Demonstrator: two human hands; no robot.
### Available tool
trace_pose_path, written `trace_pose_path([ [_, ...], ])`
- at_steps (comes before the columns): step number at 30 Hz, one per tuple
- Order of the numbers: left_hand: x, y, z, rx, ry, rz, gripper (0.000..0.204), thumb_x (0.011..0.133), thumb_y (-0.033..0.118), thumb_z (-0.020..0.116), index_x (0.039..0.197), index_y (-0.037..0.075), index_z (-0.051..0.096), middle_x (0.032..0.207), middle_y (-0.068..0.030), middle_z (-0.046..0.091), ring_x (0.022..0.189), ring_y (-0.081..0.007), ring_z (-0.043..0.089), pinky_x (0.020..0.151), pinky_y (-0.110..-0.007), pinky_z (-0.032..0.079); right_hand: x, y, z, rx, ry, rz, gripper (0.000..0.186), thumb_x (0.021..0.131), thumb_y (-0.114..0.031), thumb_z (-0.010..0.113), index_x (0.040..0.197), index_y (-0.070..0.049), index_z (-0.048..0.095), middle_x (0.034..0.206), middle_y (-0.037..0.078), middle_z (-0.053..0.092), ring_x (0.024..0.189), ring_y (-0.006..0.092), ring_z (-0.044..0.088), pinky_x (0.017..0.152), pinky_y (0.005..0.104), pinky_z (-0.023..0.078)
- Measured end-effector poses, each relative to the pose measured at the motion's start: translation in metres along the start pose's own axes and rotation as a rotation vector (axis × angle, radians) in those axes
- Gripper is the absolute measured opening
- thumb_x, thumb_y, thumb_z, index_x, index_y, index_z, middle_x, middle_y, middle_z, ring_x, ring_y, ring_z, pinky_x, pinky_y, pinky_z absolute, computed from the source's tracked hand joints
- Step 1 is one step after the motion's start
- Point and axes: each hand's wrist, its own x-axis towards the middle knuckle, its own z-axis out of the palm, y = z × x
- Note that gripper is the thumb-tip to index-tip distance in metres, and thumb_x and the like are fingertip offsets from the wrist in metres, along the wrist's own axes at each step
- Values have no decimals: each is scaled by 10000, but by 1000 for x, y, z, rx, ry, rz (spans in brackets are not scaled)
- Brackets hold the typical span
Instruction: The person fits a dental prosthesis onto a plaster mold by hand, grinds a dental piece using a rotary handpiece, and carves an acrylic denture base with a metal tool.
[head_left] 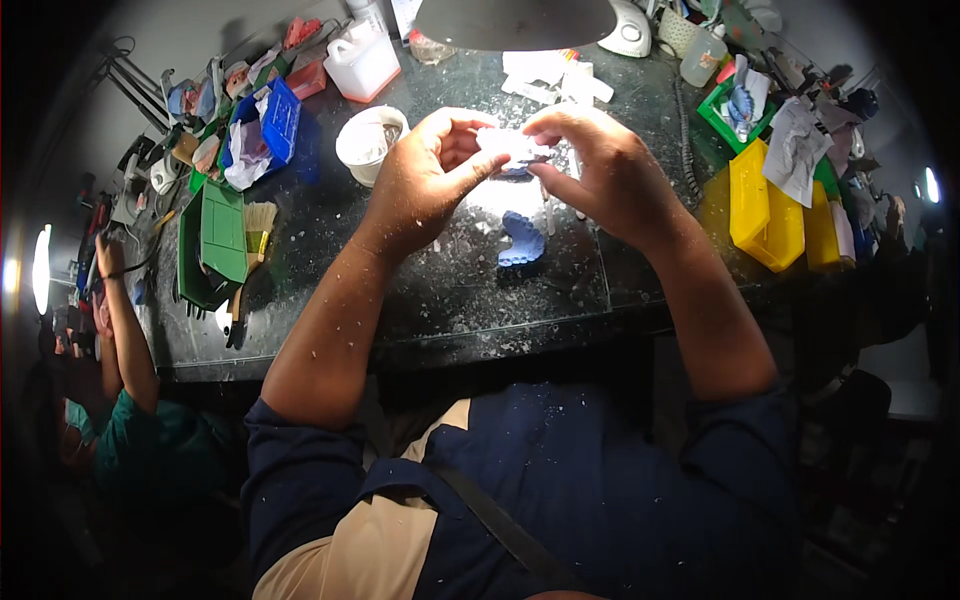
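Note:
Under the bright lamp, both my hands hold a pale dental model (512,150) between them; glare washes out its upper part and some blue shows at its lower edge. My left hand (440,165) pinches it from the left with thumb and fingers. On the other side, the fingers and thumb of my right hand (590,160) close on it. A blue dental arch model (521,240) lies on the dark bench (430,290) just below my hands. White dust and chips are scattered around it and on my forearms.
A white tub (370,145) stands left of my hands. Further left are a brush (259,228), green bin (222,230), blue bin (280,122) and white jug (362,62). Yellow bins (765,210) stand right. A lamp shade (515,22) hangs overhead. Another person (150,430) works at far left.

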Motion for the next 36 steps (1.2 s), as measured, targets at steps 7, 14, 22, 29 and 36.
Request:
trace_pose_path([
  [7,3,-4,4,57,27,54,370,986,57,807,1301,-17,628,1188,-132,766,1128,-176,737,1027,-331,575,-6,15,4,242,73,142,350,862,-145,883,1150,9,759,1087,140,792,1009,229,763,950,353,586],
  [14,-2,2,6,203,55,118,375,953,54,840,1272,4,648,1138,-107,765,1065,-162,739,980,-325,576,-8,7,3,289,89,189,328,853,-128,886,1126,4,762,1103,142,788,1022,243,765,934,355,589],
  [22,0,2,10,293,83,193,435,934,125,876,1294,31,652,1112,-97,774,988,-150,733,892,-311,583,-12,12,-1,242,160,122,297,870,-143,869,1116,-10,767,1006,143,763,915,257,756,840,373,599],
  [29,0,18,-7,540,77,150,377,948,198,841,1262,41,704,1107,-103,773,883,-176,713,781,-326,556,-9,34,-15,154,358,298,236,949,-161,838,1075,4,724,981,80,776,938,139,733,856,314,579],
  [36,-6,24,-12,772,-142,130,409,887,256,887,1207,43,748,1040,-96,726,877,-228,668,790,-342,542,-8,35,-9,103,345,266,210,943,-132,826,1061,7,723,971,76,759,927,139,706,875,308,564],
])
